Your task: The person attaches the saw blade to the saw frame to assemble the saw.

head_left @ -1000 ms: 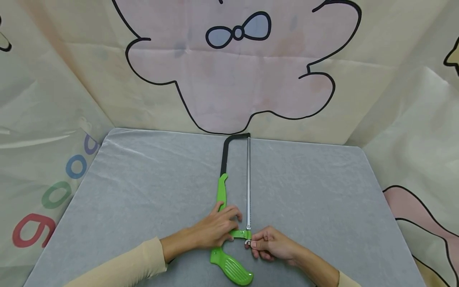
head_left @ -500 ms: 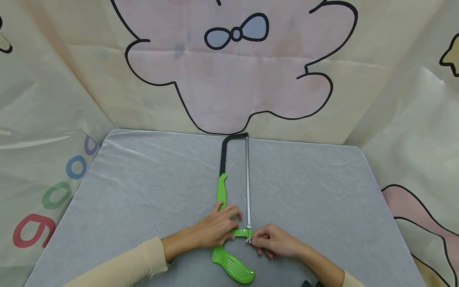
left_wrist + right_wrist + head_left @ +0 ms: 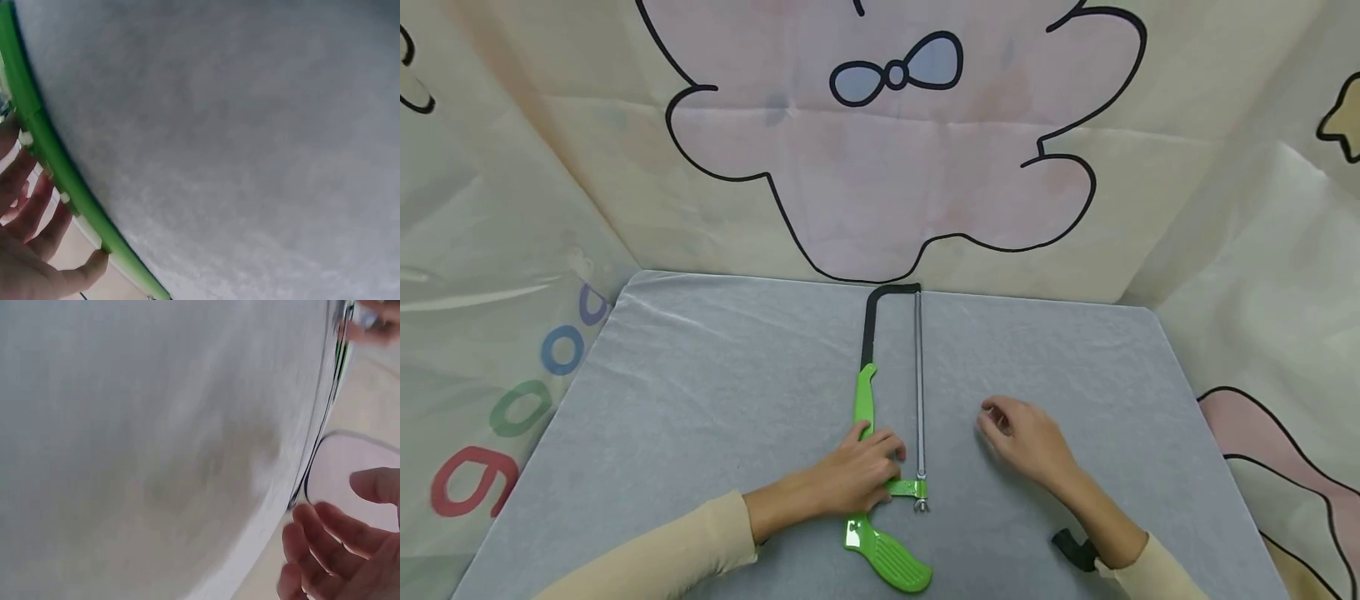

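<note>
In the head view a hacksaw (image 3: 897, 565) lies on the table, with a green handle, a black front frame (image 3: 868, 329) and a silver blade (image 3: 919, 383). A small wing nut (image 3: 921, 505) sits at the blade's near end, below the green crossbar. My left hand (image 3: 853, 475) holds the green frame (image 3: 78, 197) just above the handle, covering part of it. To the right of the blade, my right hand (image 3: 1033, 442) is raised off the saw, its fingers loosely bent around nothing. The right wrist view also shows these relaxed fingers (image 3: 325, 544).
A grey cloth-covered table (image 3: 737, 350) carries the saw. Printed curtains (image 3: 925, 167) stand behind and at both sides. A black strap piece (image 3: 1075, 550) shows by the right sleeve.
My right hand has let go of the wing nut and moved up and right, away from the saw. My left hand stays on the frame.
</note>
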Demonstrator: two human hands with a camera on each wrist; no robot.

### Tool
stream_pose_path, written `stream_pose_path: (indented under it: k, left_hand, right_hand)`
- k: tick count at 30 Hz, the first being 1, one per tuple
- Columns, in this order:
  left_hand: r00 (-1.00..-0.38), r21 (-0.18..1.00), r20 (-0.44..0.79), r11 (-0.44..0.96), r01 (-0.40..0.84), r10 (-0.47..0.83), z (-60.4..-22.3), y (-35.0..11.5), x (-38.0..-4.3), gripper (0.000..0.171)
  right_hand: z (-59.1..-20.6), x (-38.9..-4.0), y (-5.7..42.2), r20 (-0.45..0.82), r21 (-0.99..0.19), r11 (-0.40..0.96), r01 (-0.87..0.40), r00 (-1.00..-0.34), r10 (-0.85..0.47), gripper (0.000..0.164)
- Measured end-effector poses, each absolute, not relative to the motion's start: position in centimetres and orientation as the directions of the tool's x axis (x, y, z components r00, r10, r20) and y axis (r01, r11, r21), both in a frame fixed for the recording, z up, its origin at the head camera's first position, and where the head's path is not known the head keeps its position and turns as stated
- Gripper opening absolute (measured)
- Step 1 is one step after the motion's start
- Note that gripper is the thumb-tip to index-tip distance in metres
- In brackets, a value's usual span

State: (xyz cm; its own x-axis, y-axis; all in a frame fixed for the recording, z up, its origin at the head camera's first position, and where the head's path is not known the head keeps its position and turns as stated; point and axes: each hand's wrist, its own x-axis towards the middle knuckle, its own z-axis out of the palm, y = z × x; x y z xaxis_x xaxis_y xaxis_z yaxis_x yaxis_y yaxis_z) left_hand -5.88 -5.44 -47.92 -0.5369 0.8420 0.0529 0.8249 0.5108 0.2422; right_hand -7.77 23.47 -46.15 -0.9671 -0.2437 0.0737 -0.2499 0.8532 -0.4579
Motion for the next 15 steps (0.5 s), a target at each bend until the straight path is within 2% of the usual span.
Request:
stream_pose_path:
  k: [4,7,12,15]
  left_hand:
    - [-0.530,0.274,0.031,0.503,0.820,0.848,-47.5,-5.6,-6.3,0.018]
    - [-0.555,0.345,0.044,0.509,0.789,0.831,-46.8,-6.0,-7.0,0.021]
    - [-0.688,0.439,0.156,0.574,0.691,0.709,-45.1,-7.2,-9.5,0.022]
    - [-0.759,0.409,0.272,0.642,0.648,0.592,-44.2,-8.6,-11.7,0.022]
  right_hand:
    - [-46.1,-9.3,25.3,0.240,-0.362,0.885,-0.292,-0.947,-0.214,0.032]
    - [-45.9,-10.5,26.6,0.314,-0.301,0.903,-0.307,-0.926,-0.211,0.041]
    - [-45.7,-12.2,28.6,0.367,-0.171,0.942,-0.288,-0.906,-0.210,0.057]
    - [-45.7,-12.9,29.5,0.348,-0.131,0.959,-0.253,-0.917,-0.194,0.063]
